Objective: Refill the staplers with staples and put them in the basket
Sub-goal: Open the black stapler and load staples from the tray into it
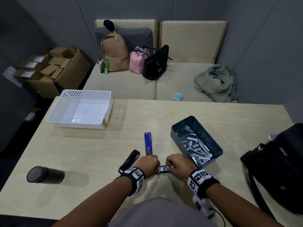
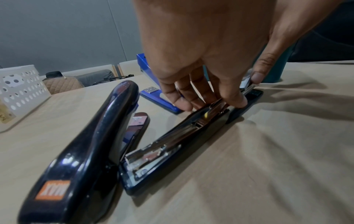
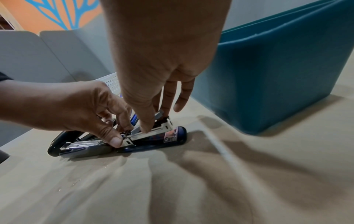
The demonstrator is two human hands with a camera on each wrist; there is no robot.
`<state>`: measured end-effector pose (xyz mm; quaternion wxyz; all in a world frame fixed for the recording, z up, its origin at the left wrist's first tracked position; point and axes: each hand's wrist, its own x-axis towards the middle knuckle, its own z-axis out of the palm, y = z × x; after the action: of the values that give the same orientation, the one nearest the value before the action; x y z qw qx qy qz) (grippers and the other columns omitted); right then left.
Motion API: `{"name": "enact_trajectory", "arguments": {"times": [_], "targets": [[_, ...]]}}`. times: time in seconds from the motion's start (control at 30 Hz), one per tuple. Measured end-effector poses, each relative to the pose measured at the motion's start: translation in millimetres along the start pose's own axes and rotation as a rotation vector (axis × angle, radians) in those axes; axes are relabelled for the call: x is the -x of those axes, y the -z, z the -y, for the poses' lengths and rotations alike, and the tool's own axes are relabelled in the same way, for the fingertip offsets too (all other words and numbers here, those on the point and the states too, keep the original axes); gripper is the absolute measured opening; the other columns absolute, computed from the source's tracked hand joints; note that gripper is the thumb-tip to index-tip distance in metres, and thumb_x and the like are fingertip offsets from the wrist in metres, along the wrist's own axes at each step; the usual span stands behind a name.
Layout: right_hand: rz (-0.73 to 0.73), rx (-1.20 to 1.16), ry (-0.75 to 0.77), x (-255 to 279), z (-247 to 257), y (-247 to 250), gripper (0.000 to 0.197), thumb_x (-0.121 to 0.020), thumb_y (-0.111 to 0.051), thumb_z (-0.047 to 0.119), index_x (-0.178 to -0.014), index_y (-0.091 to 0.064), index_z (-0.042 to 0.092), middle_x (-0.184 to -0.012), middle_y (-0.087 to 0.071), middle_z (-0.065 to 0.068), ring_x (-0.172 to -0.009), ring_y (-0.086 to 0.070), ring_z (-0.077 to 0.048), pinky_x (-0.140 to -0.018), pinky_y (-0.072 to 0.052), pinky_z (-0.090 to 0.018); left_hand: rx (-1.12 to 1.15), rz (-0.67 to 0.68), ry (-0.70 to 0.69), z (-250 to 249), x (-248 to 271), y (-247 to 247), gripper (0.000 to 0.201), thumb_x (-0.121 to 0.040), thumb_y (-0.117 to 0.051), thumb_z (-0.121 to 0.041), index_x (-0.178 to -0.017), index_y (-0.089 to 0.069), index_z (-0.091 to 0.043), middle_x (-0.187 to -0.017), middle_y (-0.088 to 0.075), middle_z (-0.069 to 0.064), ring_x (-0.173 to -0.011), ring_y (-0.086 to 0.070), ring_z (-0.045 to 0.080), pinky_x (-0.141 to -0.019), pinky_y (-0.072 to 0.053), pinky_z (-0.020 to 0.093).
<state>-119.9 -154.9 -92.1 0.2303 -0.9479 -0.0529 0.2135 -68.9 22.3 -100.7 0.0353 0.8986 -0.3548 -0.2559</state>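
Wooden table (image 1: 164, 115) held my opened stapler (image 1: 164, 169) at six o'clock. My left hand (image 1: 148, 163) pinched its track; my right hand (image 1: 177, 162) pinched what looked like staples (image 3: 160, 114), which could jam if tilted.

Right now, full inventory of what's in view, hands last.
Staplers: three. Dark one laid open under both hands; black one left of it; blue one behind.
Staple strip: one, grey, held at the open stapler's channel.
Staple bin: one, teal, table right, holds loose strips.
Basket: one, white, table far left.
Cylinder: one, black, table near left.
Black bag: one, table right edge.
Sofa: beige, with three bags and a green jacket.
Cardboard boxes: several, floor left.
Left hand: grips the open stapler.
Right hand: pinches the strip.
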Motion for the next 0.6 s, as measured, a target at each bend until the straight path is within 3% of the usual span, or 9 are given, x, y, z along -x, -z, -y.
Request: {"name": "enact_trajectory", "arguments": {"times": [0.2, 0.47, 0.6], "targets": [[-0.01, 0.008, -0.003, 3.5, 1.8, -0.9, 0.018, -0.077, -0.062, 0.02, -0.074, -0.049, 0.033, -0.091, -0.064, 0.007, -0.083, -0.056, -0.015, -0.07, -0.047, -0.03, 0.002, -0.001, -0.007, 1.1, -0.6, -1.5, 0.024, -0.082, -0.07, -0.031, -0.1, -0.073, -0.015, -0.102, -0.062, 0.007, -0.091, -0.062, 0.03, -0.069, -0.046, 0.038], [-0.036, -0.008, 0.0, 5.7, 2.2, 0.7, 0.019, -0.079, -0.062, 0.017, -0.074, -0.05, 0.031, -0.091, -0.064, 0.007, -0.076, -0.05, -0.011, -0.065, -0.038, -0.024, -0.014, 0.013, -0.016, 1.5, -1.4, -1.7, 0.024, -0.083, -0.069, -0.033, -0.099, -0.073, -0.015, -0.101, -0.062, 0.007, -0.09, -0.062, 0.03, -0.067, -0.044, 0.036], [-0.024, 0.05, 0.009, 3.7, 3.5, -3.2, 0.006, -0.082, -0.061, 0.021, -0.086, -0.06, 0.025, -0.098, -0.063, 0.005, -0.088, -0.057, -0.017, -0.072, -0.044, -0.029, -0.016, 0.006, -0.018, 0.8, -1.8, -1.8, 0.024, -0.083, -0.069, -0.032, -0.099, -0.072, -0.014, -0.101, -0.063, 0.008, -0.09, -0.063, 0.03, -0.066, -0.041, 0.034]]}}
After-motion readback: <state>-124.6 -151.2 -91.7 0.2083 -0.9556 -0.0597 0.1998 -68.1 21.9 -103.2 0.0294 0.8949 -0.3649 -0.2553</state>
